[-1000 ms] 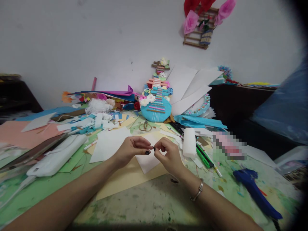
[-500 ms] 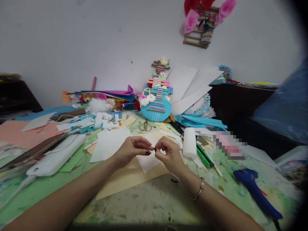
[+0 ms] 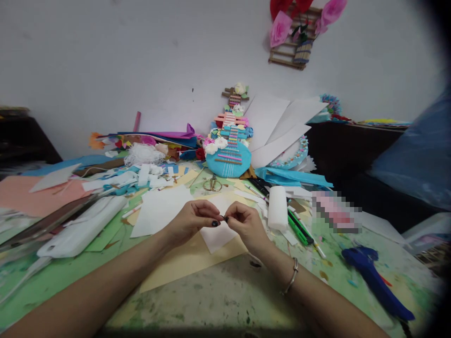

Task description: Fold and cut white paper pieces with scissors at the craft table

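Note:
My left hand point(image 3: 197, 218) and my right hand point(image 3: 248, 224) meet fingertip to fingertip over the middle of the table. Each is closed in a pinch, thumb against fingers. Whatever small thing sits between the fingertips is too tiny to make out; only a dark speck shows there, beside the dark thumbnails. Beneath the hands lie a white paper sheet point(image 3: 213, 241) and a larger cream paper sheet point(image 3: 176, 270). Another white sheet point(image 3: 148, 218) is left of my left hand. A white roll point(image 3: 277, 208) stands just beyond my right hand.
At the back a blue paper lute point(image 3: 229, 159) leans on the wall, with scissors point(image 3: 212, 184) before it. A blue glue gun point(image 3: 377, 281) lies at right, a green cutter point(image 3: 298, 227) nearer. To the left are a white power strip point(image 3: 84, 227) and paper scraps point(image 3: 151, 176).
My fingers have shifted slightly at the point where they meet, with the left fingers lower and closer to the thumb. The things on the table stay in place.

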`<action>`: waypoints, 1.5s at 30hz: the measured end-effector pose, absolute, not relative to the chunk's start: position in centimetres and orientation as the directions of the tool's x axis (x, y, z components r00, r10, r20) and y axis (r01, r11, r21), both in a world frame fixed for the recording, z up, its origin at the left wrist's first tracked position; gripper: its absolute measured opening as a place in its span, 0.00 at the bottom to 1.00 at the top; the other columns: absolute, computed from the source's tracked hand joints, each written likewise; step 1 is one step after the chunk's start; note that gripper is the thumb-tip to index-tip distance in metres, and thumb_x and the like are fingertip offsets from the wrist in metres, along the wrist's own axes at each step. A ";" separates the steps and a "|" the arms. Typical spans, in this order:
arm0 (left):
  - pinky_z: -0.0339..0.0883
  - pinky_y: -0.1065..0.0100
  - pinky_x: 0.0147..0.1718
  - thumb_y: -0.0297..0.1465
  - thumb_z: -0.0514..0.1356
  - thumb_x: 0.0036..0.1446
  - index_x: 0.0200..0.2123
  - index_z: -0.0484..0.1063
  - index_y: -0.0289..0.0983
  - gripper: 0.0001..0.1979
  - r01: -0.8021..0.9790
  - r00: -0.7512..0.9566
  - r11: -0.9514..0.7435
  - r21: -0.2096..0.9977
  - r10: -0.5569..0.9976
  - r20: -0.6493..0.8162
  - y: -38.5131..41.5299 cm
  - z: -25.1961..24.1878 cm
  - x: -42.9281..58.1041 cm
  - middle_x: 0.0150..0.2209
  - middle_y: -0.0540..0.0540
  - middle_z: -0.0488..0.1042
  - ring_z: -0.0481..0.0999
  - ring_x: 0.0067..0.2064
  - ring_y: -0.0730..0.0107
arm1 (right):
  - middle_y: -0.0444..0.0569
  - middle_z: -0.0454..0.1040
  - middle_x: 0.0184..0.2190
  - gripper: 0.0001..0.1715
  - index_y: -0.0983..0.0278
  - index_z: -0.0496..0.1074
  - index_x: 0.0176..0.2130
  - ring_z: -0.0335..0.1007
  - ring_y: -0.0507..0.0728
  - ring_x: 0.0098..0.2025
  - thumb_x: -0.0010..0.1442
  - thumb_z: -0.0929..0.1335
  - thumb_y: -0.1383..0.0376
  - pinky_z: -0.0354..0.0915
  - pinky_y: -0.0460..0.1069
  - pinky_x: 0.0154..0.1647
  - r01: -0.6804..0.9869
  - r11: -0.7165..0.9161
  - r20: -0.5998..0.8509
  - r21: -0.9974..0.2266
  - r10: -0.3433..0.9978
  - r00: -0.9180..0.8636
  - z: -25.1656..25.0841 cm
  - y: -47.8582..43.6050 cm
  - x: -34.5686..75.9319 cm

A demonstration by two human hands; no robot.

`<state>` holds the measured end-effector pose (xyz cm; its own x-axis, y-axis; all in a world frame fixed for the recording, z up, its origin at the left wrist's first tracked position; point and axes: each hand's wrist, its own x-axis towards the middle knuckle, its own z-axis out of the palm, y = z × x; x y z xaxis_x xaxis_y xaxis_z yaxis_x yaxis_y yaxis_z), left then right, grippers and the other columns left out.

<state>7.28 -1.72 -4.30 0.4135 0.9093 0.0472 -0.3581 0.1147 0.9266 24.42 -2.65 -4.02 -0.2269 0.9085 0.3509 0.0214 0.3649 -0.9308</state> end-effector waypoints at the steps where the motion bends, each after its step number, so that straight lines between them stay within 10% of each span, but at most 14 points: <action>1: 0.70 0.75 0.32 0.20 0.70 0.34 0.28 0.74 0.32 0.13 -0.362 0.413 0.115 0.925 0.910 0.048 -1.7 -4.3 7.3 0.27 0.44 0.80 0.78 0.29 0.73 | 0.40 0.63 0.20 0.04 0.64 0.67 0.22 0.54 0.49 0.23 0.42 0.64 0.72 0.51 0.44 0.24 0.014 0.357 0.345 -0.934 0.911 -0.226 -4.0 -2.6 24.4; 18: 0.67 0.74 0.30 0.21 0.68 0.37 0.26 0.76 0.33 0.09 -0.431 0.398 0.101 0.897 0.913 0.088 -1.8 -3.9 7.0 0.26 0.46 0.79 0.76 0.27 0.73 | 0.44 0.68 0.22 0.14 0.63 0.72 0.20 0.62 0.52 0.29 0.45 0.60 0.74 0.59 0.46 0.32 -0.196 0.356 0.407 -0.913 0.811 -0.421 -3.5 -3.8 25.0; 24: 0.61 0.71 0.20 0.32 0.67 0.35 0.18 0.76 0.37 0.05 -0.472 0.546 0.074 0.879 0.807 0.225 -2.1 -2.3 5.5 0.13 0.47 0.71 0.69 0.18 0.72 | 0.51 0.74 0.30 0.16 0.66 0.74 0.26 0.69 0.54 0.32 0.57 0.62 0.62 0.66 0.47 0.36 -0.038 0.202 0.091 -0.979 0.260 -0.961 -1.2 -5.8 26.1; 31: 0.57 0.67 0.13 0.44 0.64 0.34 0.06 0.70 0.42 0.17 -0.202 0.930 0.028 0.979 0.319 0.183 -3.1 0.9 4.1 0.06 0.42 0.64 0.68 0.13 0.66 | 0.54 0.73 0.46 0.11 0.66 0.75 0.31 0.68 0.57 0.49 0.58 0.64 0.65 0.64 0.49 0.48 -0.079 0.360 0.078 -0.929 -0.017 -0.997 1.4 -5.2 26.6; 38: 0.60 0.69 0.19 0.32 0.69 0.35 0.16 0.76 0.37 0.06 -0.255 0.665 -0.082 0.963 0.708 0.236 -3.2 -0.8 5.0 0.17 0.44 0.72 0.69 0.21 0.69 | 0.48 0.75 0.28 0.06 0.66 0.76 0.33 0.68 0.49 0.26 0.54 0.68 0.67 0.65 0.44 0.29 -0.117 0.231 0.248 -0.966 0.698 -0.671 -1.4 -3.2 27.0; 45: 0.55 0.76 0.16 0.27 0.69 0.37 0.20 0.72 0.32 0.08 -0.210 0.536 -0.011 0.978 0.835 0.125 -2.7 -2.7 6.4 0.19 0.49 0.71 0.67 0.20 0.77 | 0.47 0.73 0.34 0.17 0.62 0.75 0.39 0.68 0.50 0.30 0.45 0.74 0.67 0.66 0.48 0.35 -0.166 0.392 0.420 -0.905 0.758 -0.499 -2.1 -4.1 25.3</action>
<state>6.43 -2.75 -2.69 0.5365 0.8346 0.1252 -0.2103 -0.0115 0.9776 25.32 -4.07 -2.08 -0.4991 0.7578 0.4203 -0.1664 0.3922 -0.9047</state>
